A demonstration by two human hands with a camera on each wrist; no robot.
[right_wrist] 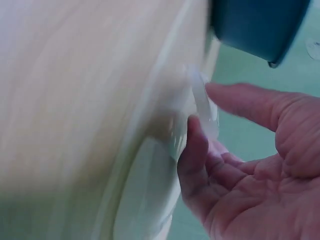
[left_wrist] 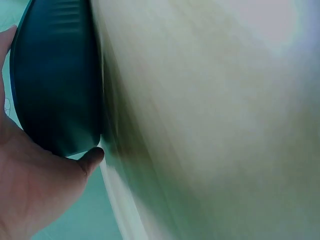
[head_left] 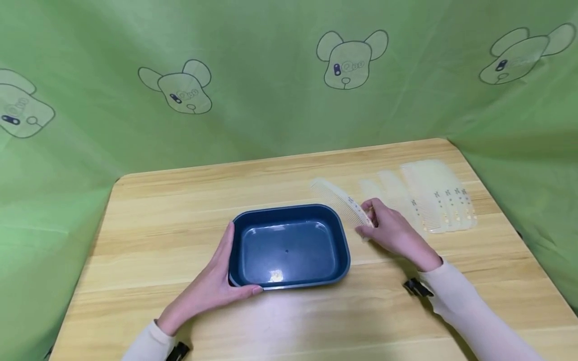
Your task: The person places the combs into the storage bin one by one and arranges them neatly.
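A dark blue plastic basin (head_left: 289, 283) stands on the wooden table, with nothing inside it. My left hand (head_left: 217, 281) rests against its left end, thumb along the near side and fingers spread up the left wall; the left wrist view shows the basin's outer wall (left_wrist: 57, 85) beside the thumb. Between thumb and fingers, my right hand (head_left: 390, 228) pinches the near end of a pale translucent comb (head_left: 338, 198) just right of the basin. In the right wrist view the comb (right_wrist: 201, 100) appears edge-on between thumb and fingertips.
Several more pale combs (head_left: 438, 195) lie overlapping in a fanned row on the table's right side, partly behind my right hand. The wooden table (head_left: 158, 225) has its far edge against a green curtain (head_left: 271, 100) printed with bear-head outlines.
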